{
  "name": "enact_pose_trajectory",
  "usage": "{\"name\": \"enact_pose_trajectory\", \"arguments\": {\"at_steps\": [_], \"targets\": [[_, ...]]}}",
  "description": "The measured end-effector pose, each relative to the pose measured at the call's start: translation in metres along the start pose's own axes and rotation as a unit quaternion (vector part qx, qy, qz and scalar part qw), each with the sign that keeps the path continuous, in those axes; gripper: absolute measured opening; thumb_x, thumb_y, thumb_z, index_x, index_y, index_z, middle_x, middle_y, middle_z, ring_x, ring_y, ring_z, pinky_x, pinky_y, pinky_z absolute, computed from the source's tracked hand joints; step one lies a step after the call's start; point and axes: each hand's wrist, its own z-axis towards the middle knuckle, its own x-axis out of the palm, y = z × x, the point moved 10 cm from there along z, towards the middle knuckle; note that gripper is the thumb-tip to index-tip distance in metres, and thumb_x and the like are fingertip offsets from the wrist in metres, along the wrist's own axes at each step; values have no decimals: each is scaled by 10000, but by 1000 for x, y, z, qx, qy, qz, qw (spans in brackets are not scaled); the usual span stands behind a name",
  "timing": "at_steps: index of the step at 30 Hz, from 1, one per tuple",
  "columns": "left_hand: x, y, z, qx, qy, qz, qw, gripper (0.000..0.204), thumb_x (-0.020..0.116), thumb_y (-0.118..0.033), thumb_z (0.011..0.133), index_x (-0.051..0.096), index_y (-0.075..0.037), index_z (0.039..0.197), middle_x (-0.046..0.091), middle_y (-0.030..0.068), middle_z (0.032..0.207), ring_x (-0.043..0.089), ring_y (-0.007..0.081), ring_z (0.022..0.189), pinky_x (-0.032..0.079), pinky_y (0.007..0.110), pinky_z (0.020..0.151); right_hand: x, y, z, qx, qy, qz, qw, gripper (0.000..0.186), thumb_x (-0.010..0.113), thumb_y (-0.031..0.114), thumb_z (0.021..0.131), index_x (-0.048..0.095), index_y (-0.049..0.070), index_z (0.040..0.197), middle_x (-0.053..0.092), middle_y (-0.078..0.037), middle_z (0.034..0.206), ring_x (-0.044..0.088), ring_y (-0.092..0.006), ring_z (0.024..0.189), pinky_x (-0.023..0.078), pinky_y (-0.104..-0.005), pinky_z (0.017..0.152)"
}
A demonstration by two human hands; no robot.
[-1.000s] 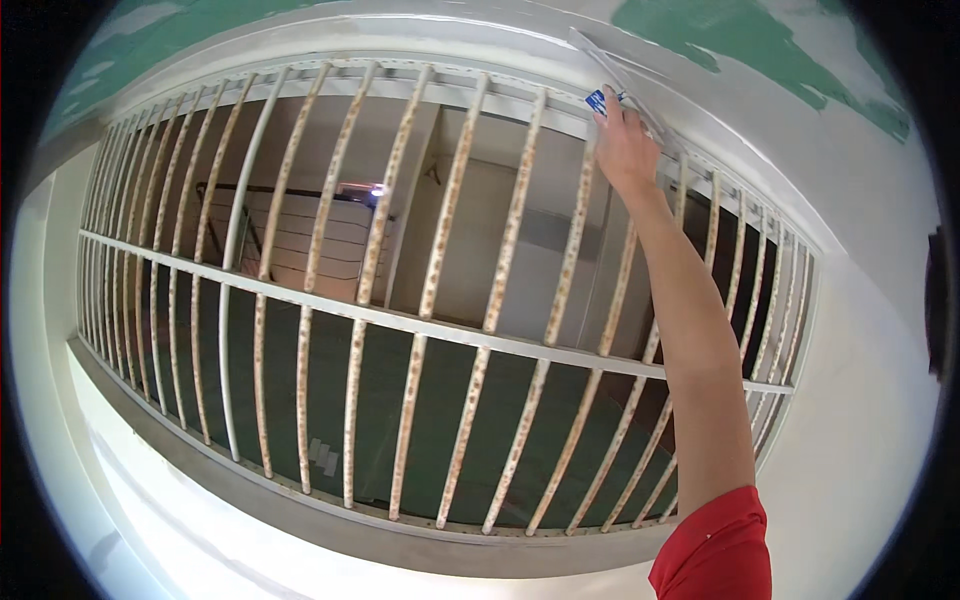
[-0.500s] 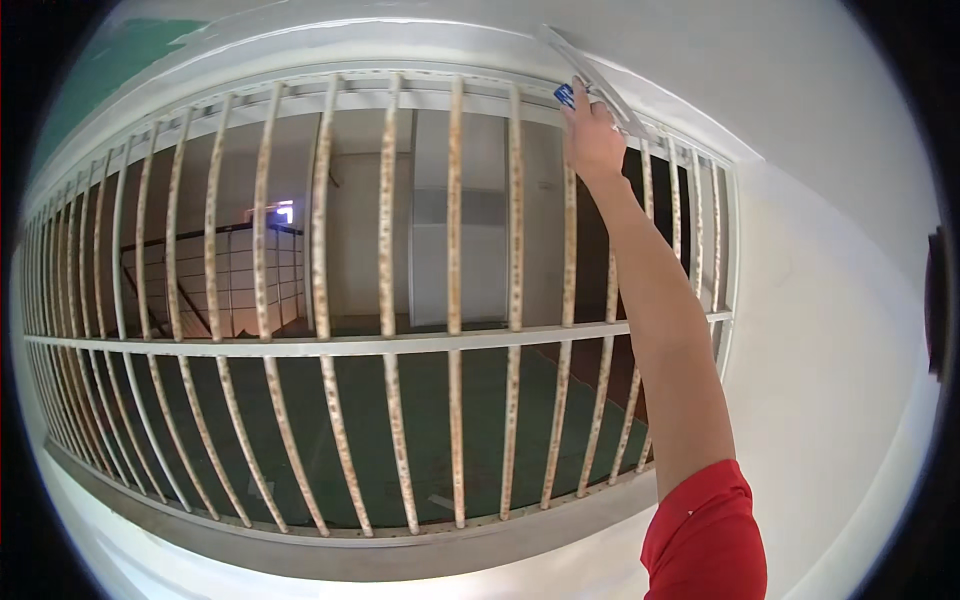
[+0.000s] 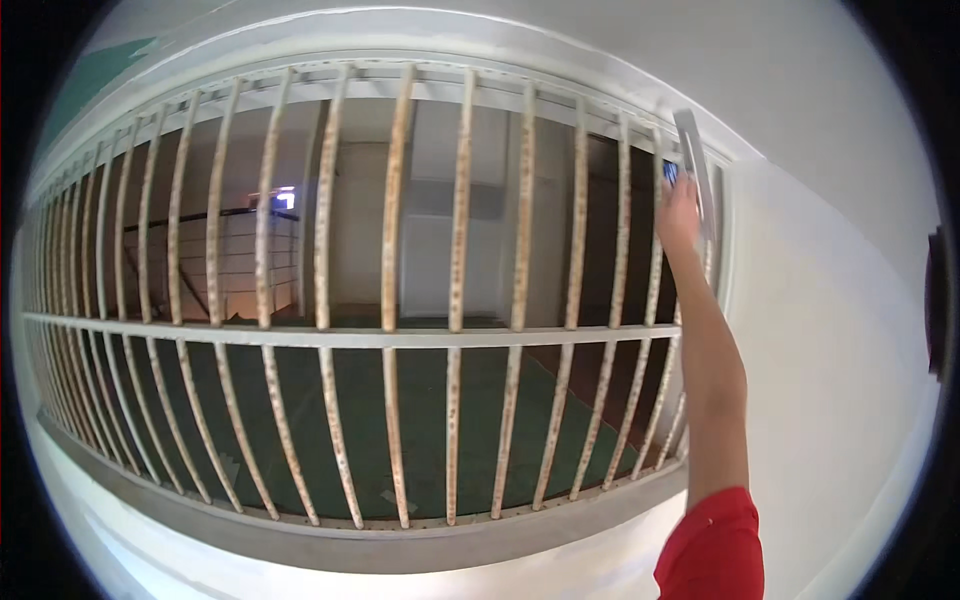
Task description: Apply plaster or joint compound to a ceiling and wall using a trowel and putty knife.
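My right hand is raised at the upper right and closed round the blue handle of a plastering trowel. The trowel's long, flat metal blade stands nearly upright, close to the upper right corner of a barred window grille. Whether the blade touches the wall or the frame edge, I cannot tell. My red-sleeved arm rises from the lower edge, in front of the grille's right end. My left hand is out of view.
White wall lies right of the grille, and more wall runs above it. The bars are rust-spotted. A sill runs beneath. Behind the bars are a green floor and a railing. A dark object is at the far right edge.
My right hand and the trowel have moved right and down, from the grille's top edge to its upper right corner. The blade has turned from slanting to nearly upright.
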Motion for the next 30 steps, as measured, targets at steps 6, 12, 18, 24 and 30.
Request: {"name": "enact_pose_trajectory", "arguments": {"at_steps": [6, 12, 18, 24, 30], "targets": [[16, -51, 69, 3, -43, 44, 998, 204, 552, -112, 915, 505, -73, 720, 410, 9, 469, 318, 103, 316, 207, 287, 267, -80, 147, -143, 69, 307, 353, 881, 351, 687, 203, 853, 577, 12, 1127, 622, -83, 741, 551, -196, 599, 462, -324, 565], [64, -152, 75, 151, 286, -36, 946, 118, 529, 42, 902, 517, 25, 785, 454, 58, 528, 383, 136, 396, 310, 263, 372, -164, 329, -304, 299, 658, 567, 395, 362, 646, 122, 894, 564, 64, 1242, 604, -66, 780, 486, -103, 539, 404, -239, 457], [60, -214, 54, 202, 381, -96, 897, 123, 525, 94, 876, 526, 24, 775, 455, 65, 513, 381, 152, 370, 295, 265, 329, -223, 424, -339, 310, 697, 614, 203, 380, 621, 114, 934, 531, 42, 1297, 538, -18, 706, 435, -80, 494, 309, -206, 415], [27, -232, 32, 161, 360, -14, 919, 110, 567, 19, 923, 530, 9, 820, 448, 44, 520, 369, 124, 364, 278, 238, 322, -247, 459, -338, 324, 706, 605, 175, 413, 634, 131, 922, 523, 36, 1309, 524, -11, 699, 431, -83, 497, 301, -208, 426], [-11, -246, 8, 180, 338, -62, 922, 127, 578, -46, 957, 506, -15, 857, 443, 25, 532, 357, 103, 374, 272, 231, 333, -250, 479, -383, 164, 811, 472, 303, 394, 621, 79, 893, 553, -8, 1271, 560, -39, 713, 417, -87, 474, 332, -217, 427]]}}
